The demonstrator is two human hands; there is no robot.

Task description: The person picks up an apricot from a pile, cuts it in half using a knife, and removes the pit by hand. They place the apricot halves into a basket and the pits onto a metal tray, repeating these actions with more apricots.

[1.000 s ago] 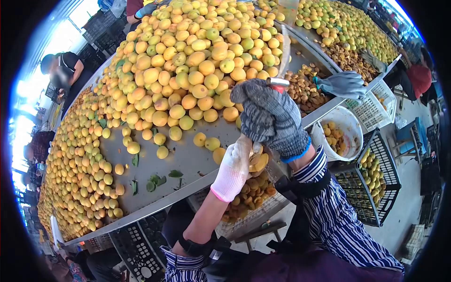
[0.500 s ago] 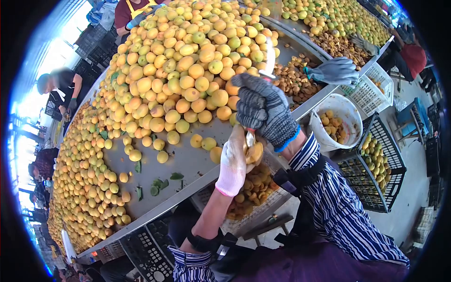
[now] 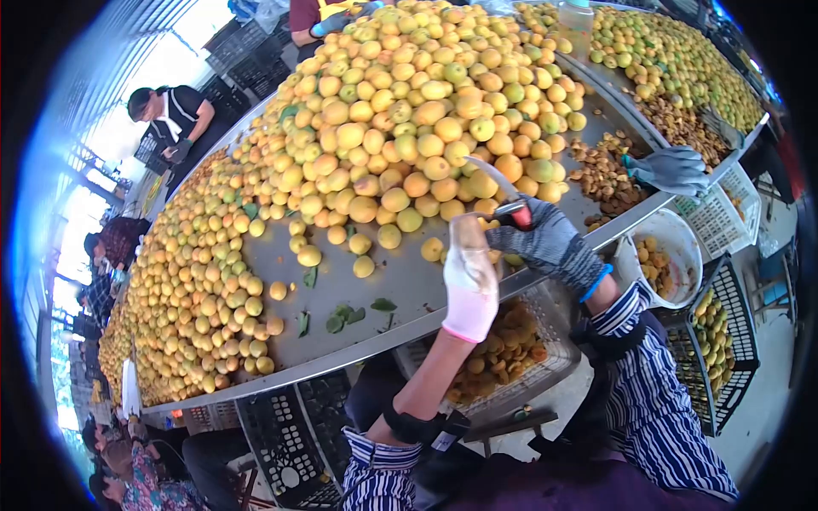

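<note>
My right hand [image 3: 554, 245], in a grey knitted glove with a blue cuff, is closed round the red-and-black handle of a knife [image 3: 498, 180]. The blade points up and left, in front of the apricots [image 3: 400, 128] heaped on the metal table [image 3: 375, 294]. Close beside it, my left hand [image 3: 471, 277] wears a white and pink glove with brown-stained fingertips. Its fingers are pressed together, and whatever they may hold is hidden. Below both hands, split apricot halves [image 3: 501, 353] lie in a pale plastic crate [image 3: 558, 370].
Brown pits [image 3: 609, 175] and a grey glove [image 3: 671, 170] lie at the table's right. Beyond the table edge are a white bucket [image 3: 686, 285], a black crate [image 3: 737, 341] and a white basket [image 3: 724, 217]. A person [image 3: 175, 128] stands across the table at left; others are farther down.
The view has shifted, moving the scene rightward. The knife has swung from upright to leaning left. The opened apricot seen at my left hand is out of sight.
</note>
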